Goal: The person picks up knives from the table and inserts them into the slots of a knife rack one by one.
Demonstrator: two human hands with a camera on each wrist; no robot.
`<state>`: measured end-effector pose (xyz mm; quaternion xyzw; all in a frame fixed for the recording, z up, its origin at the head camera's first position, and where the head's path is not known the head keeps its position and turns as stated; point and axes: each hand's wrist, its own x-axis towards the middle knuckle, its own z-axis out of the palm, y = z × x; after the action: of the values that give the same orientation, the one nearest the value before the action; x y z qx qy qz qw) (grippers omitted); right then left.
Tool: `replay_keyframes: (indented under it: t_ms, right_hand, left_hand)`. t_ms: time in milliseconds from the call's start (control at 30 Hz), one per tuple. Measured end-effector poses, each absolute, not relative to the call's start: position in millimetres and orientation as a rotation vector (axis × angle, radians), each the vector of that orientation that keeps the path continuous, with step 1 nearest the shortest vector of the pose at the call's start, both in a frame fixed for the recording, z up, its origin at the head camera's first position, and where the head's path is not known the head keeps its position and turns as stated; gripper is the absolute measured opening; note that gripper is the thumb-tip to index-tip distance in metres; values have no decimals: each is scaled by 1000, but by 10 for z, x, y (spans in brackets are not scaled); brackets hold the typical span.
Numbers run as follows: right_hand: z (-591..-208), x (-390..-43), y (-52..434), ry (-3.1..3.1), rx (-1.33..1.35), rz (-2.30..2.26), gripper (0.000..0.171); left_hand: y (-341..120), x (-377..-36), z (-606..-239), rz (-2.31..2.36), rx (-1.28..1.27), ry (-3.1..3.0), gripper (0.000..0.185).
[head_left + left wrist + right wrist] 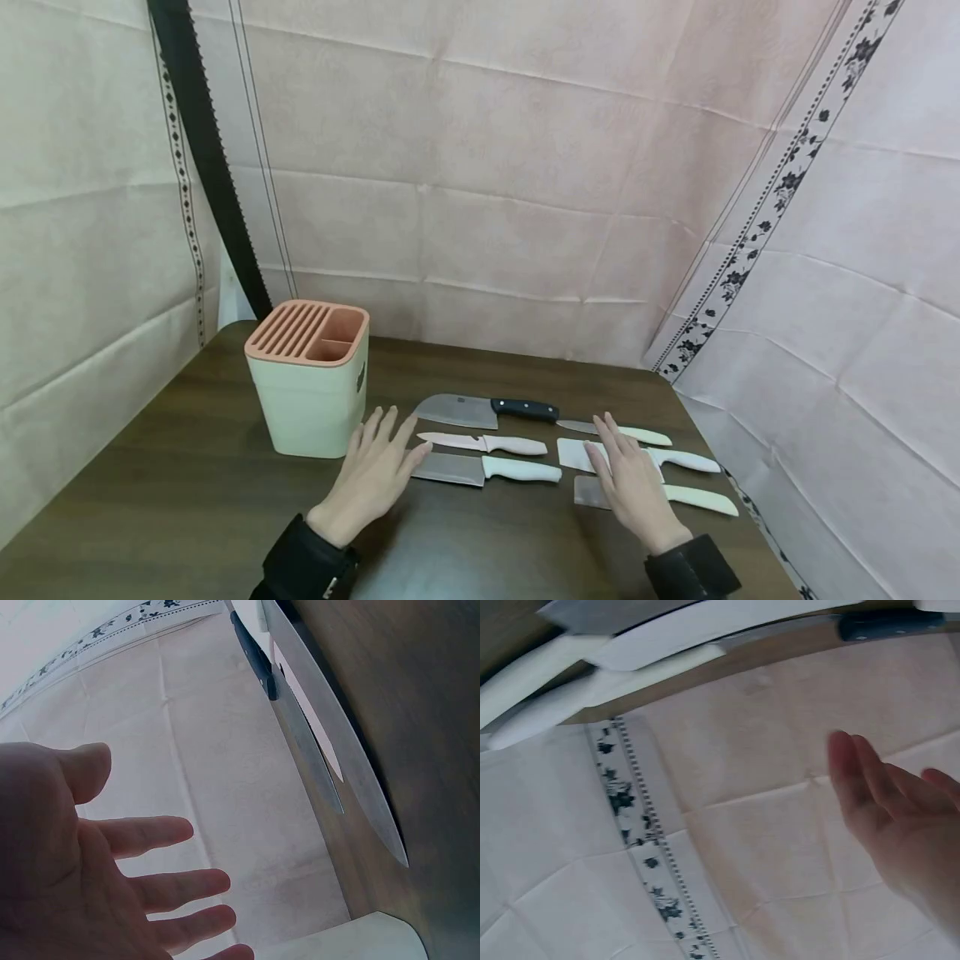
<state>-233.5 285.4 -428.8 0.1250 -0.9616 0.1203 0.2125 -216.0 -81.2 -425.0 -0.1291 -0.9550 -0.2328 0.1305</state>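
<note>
My left hand, fingers spread, is held above the table beside the blade of a white-handled cleaver. Behind that cleaver lie a small pale-pink knife and a black-handled knife with a broad blade. The right hand extends its fingers over the other group, partly covering a cleaver with a pale green handle and a white knife. At the back of this group is a slim knife with a green handle. Neither hand holds anything; the left wrist view shows the left fingers straight and apart.
A pale green knife holder with a slotted pink top stands left of my left hand. The brown tabletop is enclosed behind and at both sides by hanging cloth, with a black strip at back left.
</note>
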Motion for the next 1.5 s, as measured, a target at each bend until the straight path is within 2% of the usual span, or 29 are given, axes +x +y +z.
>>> replay_keyframes:
  t_ms: [233, 733, 1167, 1500]
  right_hand:
    - [-4297, -2357, 3131, -2609, 261, 324, 46]
    - [-4268, -2411, 3681, -2551, 113, 262, 44]
    - [-4458, -2342, 4167, -2682, -55, 159, 57]
    - [-4586, -2348, 4291, -2898, -187, 38, 50]
  left_hand:
    - [-814, -2161, -4254, -682, -377, -2764, 58]
    - [-804, -2159, -4232, -673, -388, -2785, 57]
    - [-795, -2192, -4257, -704, -406, -2814, 58]
    - [-827, -2195, -4269, -717, -400, -2812, 58]
